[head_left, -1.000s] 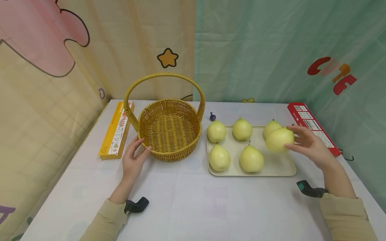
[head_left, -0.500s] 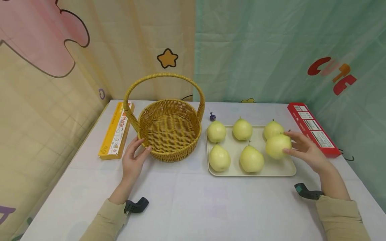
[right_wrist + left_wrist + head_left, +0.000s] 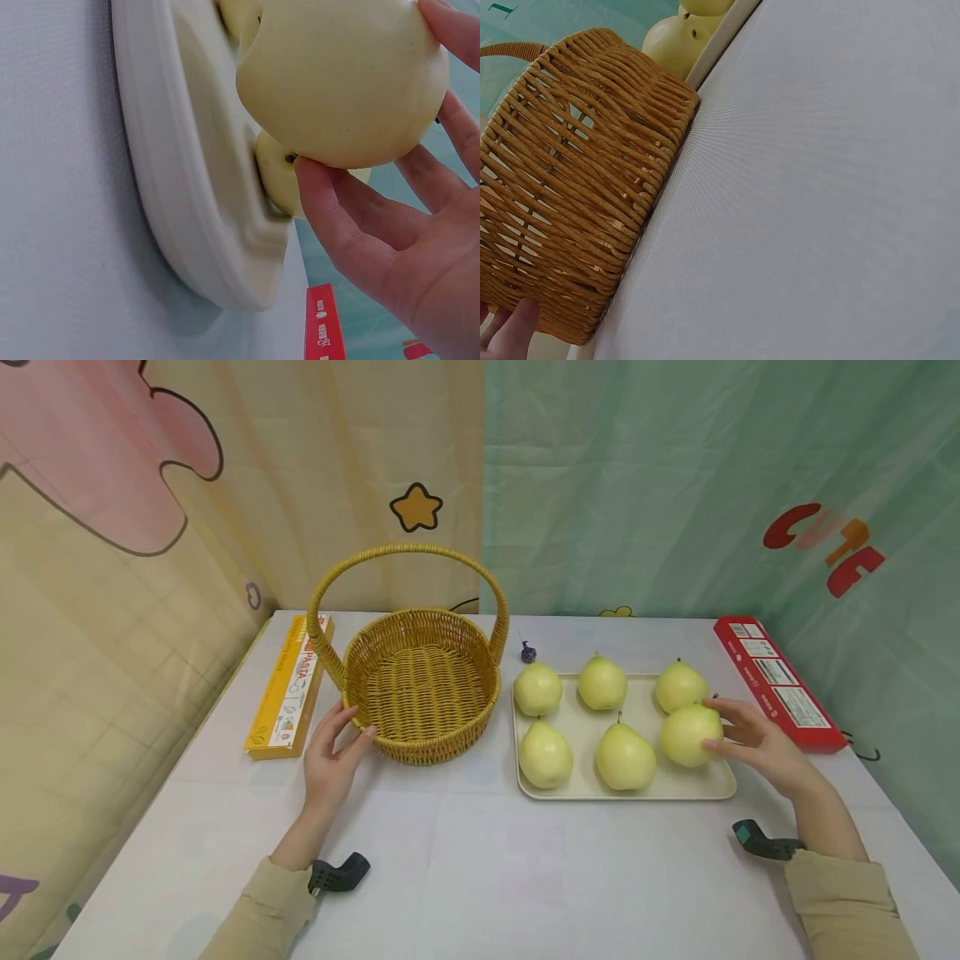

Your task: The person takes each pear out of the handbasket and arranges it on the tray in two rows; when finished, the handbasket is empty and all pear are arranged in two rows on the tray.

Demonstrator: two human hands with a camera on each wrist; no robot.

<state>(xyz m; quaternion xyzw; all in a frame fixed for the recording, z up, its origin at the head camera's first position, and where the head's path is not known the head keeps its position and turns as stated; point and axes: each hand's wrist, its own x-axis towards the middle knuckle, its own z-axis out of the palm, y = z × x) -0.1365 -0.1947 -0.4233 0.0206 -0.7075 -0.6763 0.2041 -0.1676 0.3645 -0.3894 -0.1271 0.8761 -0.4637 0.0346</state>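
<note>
My right hand (image 3: 761, 745) pinches a pale green pear (image 3: 691, 737) between thumb and fingers at the right end of a cream tray (image 3: 585, 791). In the right wrist view this pear (image 3: 345, 82) is low over the tray; whether it touches the bottom is hard to tell. Several more pears stand in the tray, among them one just behind (image 3: 681, 683) and one to its left (image 3: 626, 757). My left hand (image 3: 330, 764) rests its thumb and fingertips against the near left side of a woven basket (image 3: 438, 747) with a tall handle. Nothing lies inside the basket.
A yellow pasta box (image 3: 288, 689) lies left of the basket. Behind the tray is a small purple object (image 3: 528, 652). A red box (image 3: 780, 681) lies at the right table edge. Curtains (image 3: 637, 485) hang along the back and sides.
The right hand has lowered its pear toward the tray and slightly nearer to me, uncovering more of the pear behind. The left hand and the basket stay in place.
</note>
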